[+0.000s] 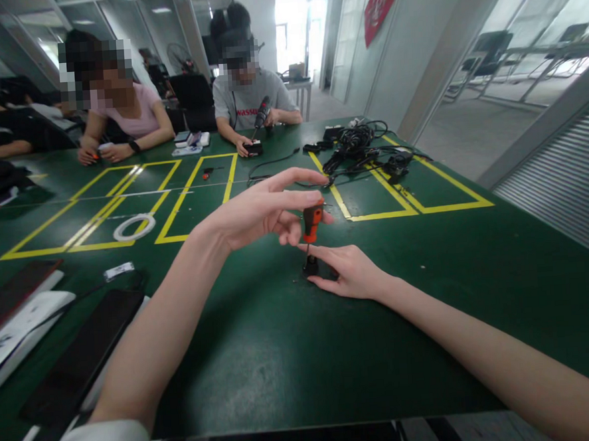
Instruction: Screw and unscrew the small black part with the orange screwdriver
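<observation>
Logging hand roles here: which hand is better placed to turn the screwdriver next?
Probably the left hand: it is at the handle of the orange-and-black screwdriver, while the right hand holds the small black part below.

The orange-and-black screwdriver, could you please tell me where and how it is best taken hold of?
Probably best by the thick handle, fingers around it, from above and the left. The screwdriver leans only slightly, handle up, its thin shaft pointing down at the small black part, where the right hand takes up the right side. The left hand has its fingers about the handle.
</observation>
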{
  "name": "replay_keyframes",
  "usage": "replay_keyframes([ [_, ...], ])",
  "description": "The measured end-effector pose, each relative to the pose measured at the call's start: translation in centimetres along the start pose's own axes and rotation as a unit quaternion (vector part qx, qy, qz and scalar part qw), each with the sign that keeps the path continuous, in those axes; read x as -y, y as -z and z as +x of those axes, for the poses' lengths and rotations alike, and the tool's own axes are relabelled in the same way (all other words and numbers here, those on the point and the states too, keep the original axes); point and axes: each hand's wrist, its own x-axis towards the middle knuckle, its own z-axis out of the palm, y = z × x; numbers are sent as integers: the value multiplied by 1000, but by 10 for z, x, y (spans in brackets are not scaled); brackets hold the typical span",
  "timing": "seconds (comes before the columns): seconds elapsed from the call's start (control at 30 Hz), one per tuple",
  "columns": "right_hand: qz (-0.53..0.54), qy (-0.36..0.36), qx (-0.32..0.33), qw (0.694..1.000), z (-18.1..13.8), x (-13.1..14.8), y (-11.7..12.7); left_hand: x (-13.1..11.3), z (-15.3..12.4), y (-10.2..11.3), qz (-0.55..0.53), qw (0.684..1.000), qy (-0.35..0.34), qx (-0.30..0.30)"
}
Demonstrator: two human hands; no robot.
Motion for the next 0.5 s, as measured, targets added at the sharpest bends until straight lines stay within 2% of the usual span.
replay_keyframes([
  [0.13,1,-6,8,1000,0,1,1,-2,-3,-4,20,1000,-13,-16],
  [0.4,5,-10,10,1000,0,1,1,2,4,4,-33,998,14,43],
  [0.5,6,-9,10,1000,0,1,1,2,3,2,-32,999,4,19],
])
